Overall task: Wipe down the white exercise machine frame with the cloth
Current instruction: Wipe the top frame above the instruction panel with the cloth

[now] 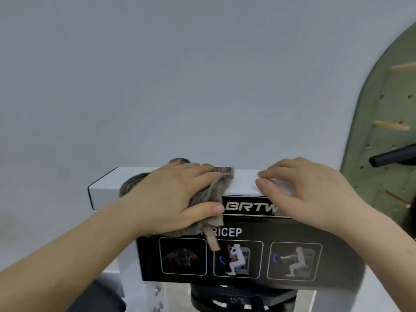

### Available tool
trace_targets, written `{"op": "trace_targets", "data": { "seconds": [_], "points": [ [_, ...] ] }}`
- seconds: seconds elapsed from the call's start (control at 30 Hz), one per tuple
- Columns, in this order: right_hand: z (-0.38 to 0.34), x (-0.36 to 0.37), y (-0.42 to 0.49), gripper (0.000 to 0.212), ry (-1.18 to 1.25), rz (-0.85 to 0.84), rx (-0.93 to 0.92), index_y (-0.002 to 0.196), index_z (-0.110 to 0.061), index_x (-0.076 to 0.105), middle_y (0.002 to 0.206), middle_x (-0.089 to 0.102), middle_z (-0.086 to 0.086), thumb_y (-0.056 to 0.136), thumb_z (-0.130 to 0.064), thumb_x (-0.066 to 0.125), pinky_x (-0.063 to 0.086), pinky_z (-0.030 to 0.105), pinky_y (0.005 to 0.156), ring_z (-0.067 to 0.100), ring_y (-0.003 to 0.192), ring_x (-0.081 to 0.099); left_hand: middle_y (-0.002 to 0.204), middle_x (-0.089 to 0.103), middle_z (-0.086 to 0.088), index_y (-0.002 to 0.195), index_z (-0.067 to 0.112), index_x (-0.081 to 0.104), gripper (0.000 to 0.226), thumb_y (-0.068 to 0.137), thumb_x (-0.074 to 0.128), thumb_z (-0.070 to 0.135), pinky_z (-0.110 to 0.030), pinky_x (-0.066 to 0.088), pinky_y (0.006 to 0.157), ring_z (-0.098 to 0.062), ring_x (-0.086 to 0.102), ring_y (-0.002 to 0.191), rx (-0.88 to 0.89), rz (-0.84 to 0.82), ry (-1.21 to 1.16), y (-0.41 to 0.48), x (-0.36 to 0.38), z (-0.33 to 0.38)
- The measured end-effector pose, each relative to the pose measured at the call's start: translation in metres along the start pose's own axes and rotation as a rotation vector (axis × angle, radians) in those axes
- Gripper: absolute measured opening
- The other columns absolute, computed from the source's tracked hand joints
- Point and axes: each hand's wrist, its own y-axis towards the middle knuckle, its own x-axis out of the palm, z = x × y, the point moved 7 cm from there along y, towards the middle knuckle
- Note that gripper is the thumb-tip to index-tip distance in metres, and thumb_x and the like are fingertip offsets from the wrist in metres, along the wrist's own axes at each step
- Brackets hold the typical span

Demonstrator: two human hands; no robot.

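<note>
Cloth of brownish-grey, fuzzy fabric (202, 197) lies draped over the top edge of the white, box-section exercise machine frame (105, 190), left of the frame's centre in the head view. The left hand (177, 194) lies flat on it. Its fingers are stretched straight across the top face, while the thumb presses the fabric against the front face, so the grip is spread and pressing rather than curled round the cloth. A pale fabric strip (211, 239) hangs from the cloth's lower edge over the black instruction placard (247, 260).

The right hand (308, 190) sits just right of the cloth without touching it. Its fingertips rest on the top face of the white frame, the fingers are loosely bent, and the grip holds nothing.

Between the two hands a black label with silver letters "BRTW" (249, 207) shows on the front. The placard below carries the letters "RICEP" and three framed exercise pictures. A black round part (236, 298) sits under the placard at the bottom edge.

At the right edge stands an olive-green pegboard (382, 131) with wooden pegs (391, 126) and a black tube (394, 156). A plain pale grey wall (157, 75) fills the upper part.
</note>
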Motion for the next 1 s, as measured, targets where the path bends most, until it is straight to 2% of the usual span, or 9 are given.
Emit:
{"op": "trace_targets", "data": {
  "seconds": [0.13, 0.23, 0.33, 0.5, 0.63, 0.7, 0.77, 0.9, 1.0],
  "points": [
    [0.051, 0.000, -0.026, 0.064, 0.140, 0.059, -0.045, 0.132, -0.052, 0.063, 0.142, 0.053, -0.031, 0.089, -0.084, 0.030, 0.044, 0.028, 0.104, -0.008, 0.134, 0.044, 0.152, 0.047, 0.016, 0.161, 0.042, 0.005, 0.077, 0.096, 0.021, 0.079, -0.027, 0.036, 0.101, -0.012, 0.050, 0.128, -0.178, 0.070, -0.031, 0.012, -0.004, 0.014],
    [0.076, -0.004, -0.027, 0.065, 0.147, 0.149, -0.069, 0.123, -0.046, 0.070, 0.128, 0.060, -0.031, 0.085, -0.088, 0.037, 0.050, 0.031, 0.095, -0.006, 0.122, 0.053, 0.153, 0.047, 0.017, 0.158, 0.045, 0.022, 0.072, 0.095, 0.012, 0.077, -0.034, 0.036, 0.111, -0.011, 0.047, 0.136, -0.123, 0.041, 0.028, 0.063, 0.009, 0.075],
    [0.102, 0.004, -0.029, 0.068, 0.371, 0.106, -0.042, 0.128, -0.046, 0.067, 0.128, 0.058, -0.036, 0.082, -0.089, 0.041, 0.051, 0.034, 0.100, -0.007, 0.125, 0.052, 0.153, 0.048, 0.017, 0.151, 0.040, 0.041, 0.071, 0.095, 0.016, 0.077, -0.037, 0.035, 0.115, -0.009, 0.044, 0.140, -0.123, 0.033, -0.004, 0.090, 0.012, 0.108],
    [0.123, 0.025, -0.040, 0.066, 0.509, 0.024, -0.130, 0.143, -0.049, 0.054, 0.148, 0.045, -0.038, 0.088, -0.081, 0.040, 0.033, 0.024, 0.119, -0.013, 0.141, 0.036, 0.166, 0.023, 0.021, 0.162, 0.042, 0.012, 0.077, 0.095, 0.017, 0.079, -0.019, 0.020, 0.120, 0.003, 0.022, 0.150, -0.144, -0.096, -0.105, 0.065, 0.010, 0.085],
    [0.127, 0.024, -0.040, 0.056, 0.627, 0.152, -0.126, 0.132, -0.038, 0.067, 0.136, 0.059, -0.031, 0.093, -0.070, 0.043, 0.037, 0.016, 0.110, -0.011, 0.132, 0.048, 0.166, 0.029, 0.012, 0.158, 0.051, 0.020, 0.074, 0.092, 0.014, 0.085, -0.046, 0.020, 0.125, -0.013, 0.025, 0.153, -0.213, -0.151, 0.068, 0.082, 0.018, 0.094],
    [0.132, 0.016, -0.044, 0.048, 0.712, 0.333, -0.066, 0.107, -0.024, 0.075, 0.109, 0.071, -0.019, 0.099, -0.059, 0.043, 0.049, 0.025, 0.094, 0.001, 0.109, 0.062, 0.156, 0.047, 0.006, 0.155, 0.047, 0.032, 0.074, 0.093, 0.016, 0.083, -0.047, 0.031, 0.118, -0.016, 0.042, 0.143, -0.200, -0.122, 0.084, 0.107, 0.022, 0.121],
    [0.147, 0.012, -0.054, 0.047, 0.760, 0.475, 0.064, 0.087, -0.016, 0.070, 0.086, 0.069, -0.007, 0.103, -0.049, 0.041, 0.050, 0.037, 0.080, 0.010, 0.089, 0.063, 0.152, 0.051, 0.005, 0.151, 0.046, 0.040, 0.069, 0.094, 0.021, 0.080, -0.045, 0.035, 0.116, -0.016, 0.047, 0.139, -0.155, -0.086, 0.080, 0.129, 0.024, 0.150],
    [0.171, 0.028, -0.074, 0.035, 0.866, 0.418, 0.137, 0.096, -0.027, 0.071, 0.098, 0.070, -0.019, 0.104, -0.041, 0.040, 0.044, 0.012, 0.083, 0.002, 0.102, 0.064, 0.161, 0.035, 0.020, 0.153, 0.059, 0.025, 0.068, 0.090, 0.034, 0.085, -0.036, 0.032, 0.118, -0.006, 0.035, 0.144, -0.149, -0.191, -0.048, 0.118, 0.019, 0.134],
    [0.180, 0.037, -0.091, 0.032, 0.824, 0.390, 0.056, 0.109, -0.022, 0.073, 0.111, 0.068, -0.019, 0.106, -0.032, 0.043, 0.043, 0.011, 0.092, 0.005, 0.113, 0.063, 0.160, 0.031, 0.027, 0.150, 0.068, 0.014, 0.077, 0.079, 0.026, 0.096, -0.036, 0.034, 0.115, -0.006, 0.033, 0.145, -0.318, -0.274, -0.067, 0.096, 0.016, 0.103]
  ]
}}
